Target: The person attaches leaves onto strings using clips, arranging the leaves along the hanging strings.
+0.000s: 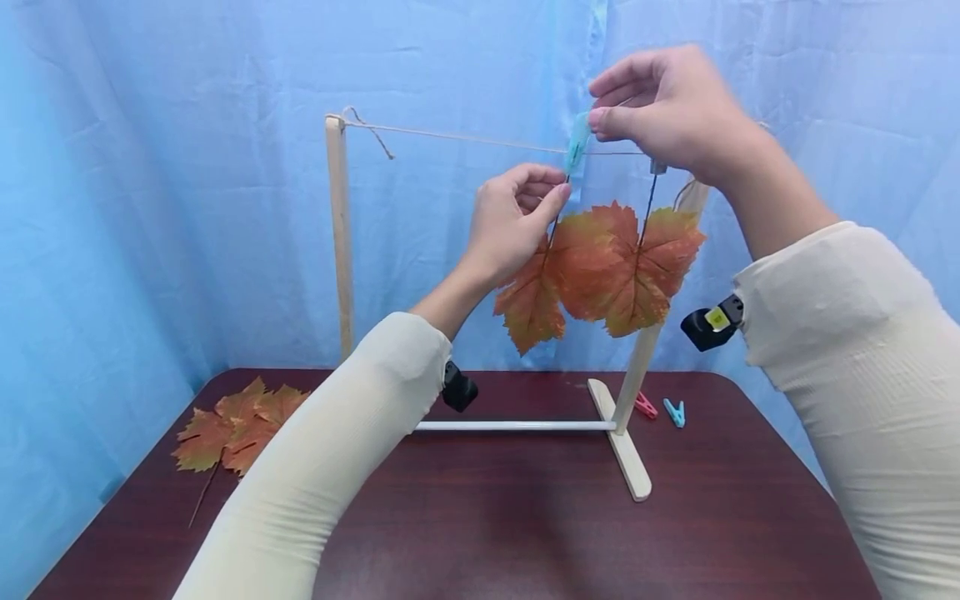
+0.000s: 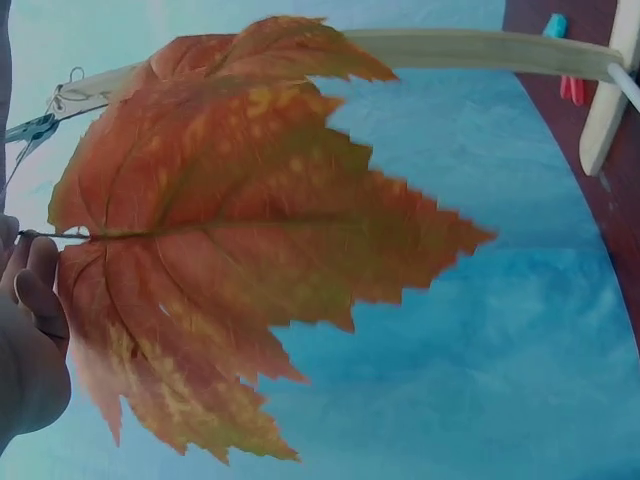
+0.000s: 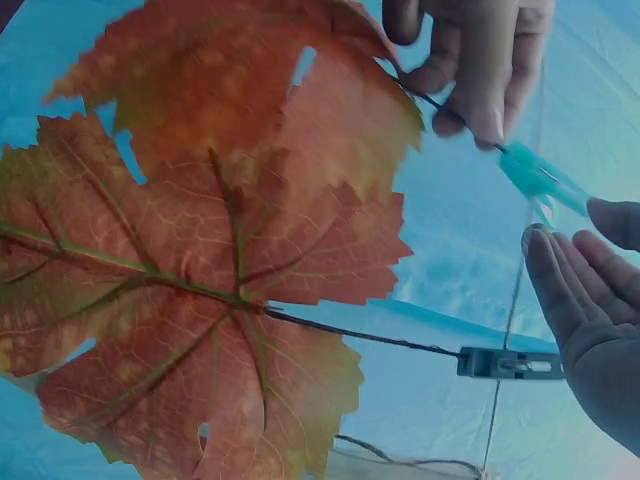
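My left hand pinches the thin dark stem of an orange autumn leaf just under a teal clothespin. That clothespin sits on the string, with the stem's end at its jaws. Close by its upper end is my right hand, thumb and fingers spread apart; the thumb tip is at the handle. A second leaf hangs to the right from a grey clothespin on the same string. The leaves overlap. In the left wrist view, the held leaf hides part of the one behind.
The string runs between the wooden posts of a frame with a white bottom bar. More leaves lie at the table's left. A pink clothespin and a blue clothespin lie right of the frame's foot. Blue curtains hang behind.
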Tool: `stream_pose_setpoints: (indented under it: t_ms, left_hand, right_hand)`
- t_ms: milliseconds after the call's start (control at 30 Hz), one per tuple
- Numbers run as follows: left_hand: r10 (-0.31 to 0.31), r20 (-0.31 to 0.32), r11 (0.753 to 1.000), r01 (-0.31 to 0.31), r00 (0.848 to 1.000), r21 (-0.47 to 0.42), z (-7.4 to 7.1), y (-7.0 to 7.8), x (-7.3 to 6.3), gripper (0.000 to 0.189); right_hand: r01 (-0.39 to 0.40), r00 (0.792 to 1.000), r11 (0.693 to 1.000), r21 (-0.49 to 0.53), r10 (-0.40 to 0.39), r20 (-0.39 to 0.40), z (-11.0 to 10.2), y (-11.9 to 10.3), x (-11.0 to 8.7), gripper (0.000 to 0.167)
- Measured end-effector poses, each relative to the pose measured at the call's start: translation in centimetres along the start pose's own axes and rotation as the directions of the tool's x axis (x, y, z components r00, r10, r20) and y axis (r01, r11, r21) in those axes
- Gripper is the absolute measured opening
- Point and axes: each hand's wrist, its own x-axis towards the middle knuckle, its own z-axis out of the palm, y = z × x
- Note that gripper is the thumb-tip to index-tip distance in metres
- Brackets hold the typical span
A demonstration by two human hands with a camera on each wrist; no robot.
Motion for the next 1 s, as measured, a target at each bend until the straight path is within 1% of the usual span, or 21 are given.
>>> stream_pose_setpoints:
  t_ms: [133,267,400,467,533,600,733,800,867,1000]
  left_hand:
    - [0.02,0.008,0.999,-0.021,1.0,0.031,-0.8,-0.5,-0.6,0.02]
    - [0.022,0.016,0.998,-0.023,1.0,0.064,-1.7,-1.0,-1.4,0.021]
    - [0.028,0.027,0.992,-0.031,0.999,0.125,-2.9,-1.7,-2.3,0.021]
    - [0.02,0.032,0.989,-0.024,0.999,0.146,-3.7,-2.2,-2.9,0.021]
    - [0.008,0.037,0.987,-0.013,0.999,0.162,-4.4,-2.7,-3.6,0.02]
    - [-0.003,0.044,0.985,-0.005,0.999,0.172,-5.1,-3.2,-4.3,0.02]
    - [-0.025,0.072,0.978,0.009,0.997,0.208,-6.2,-4.4,-5.8,0.02]
    - [-0.039,0.091,0.973,0.017,0.995,0.231,-6.6,-4.9,-6.7,0.02]
    - [-0.054,0.115,0.966,0.023,0.992,0.257,-6.9,-5.3,-7.8,0.02]
    - [-0.087,0.17,0.952,0.032,0.982,0.304,-7.5,-6.2,-10.1,0.019]
  right_hand:
    - [0.02,0.999,0.999,0.041,-0.018,-0.051,-0.9,0.3,-0.3,0.035]
    - [0.049,0.992,0.994,0.096,-0.037,-0.12,-2.2,0.8,-1.0,0.029]
    - [0.086,0.971,0.985,0.148,-0.05,-0.233,-3.5,1.5,-1.8,0.022]
    - [0.092,0.956,0.987,0.134,-0.049,-0.29,-4.0,2.1,-2.1,0.019]
    - [0.072,0.944,0.993,0.095,-0.037,-0.328,-4.5,2.7,-2.5,0.019]
    - [0.052,0.937,0.997,0.058,-0.029,-0.348,-5.0,3.7,-2.9,0.02]
    - [0.013,0.931,1.0,-0.003,-0.014,-0.364,-5.7,6.6,-3.9,0.027]
    - [-0.018,0.929,1.0,-0.025,0.008,-0.369,-5.9,8.2,-4.5,0.031]
    - [-0.049,0.921,0.999,-0.024,0.036,-0.388,-6.0,9.7,-5.2,0.033]
    - [-0.096,0.899,0.995,0.022,0.096,-0.428,-6.1,12.1,-6.4,0.032]
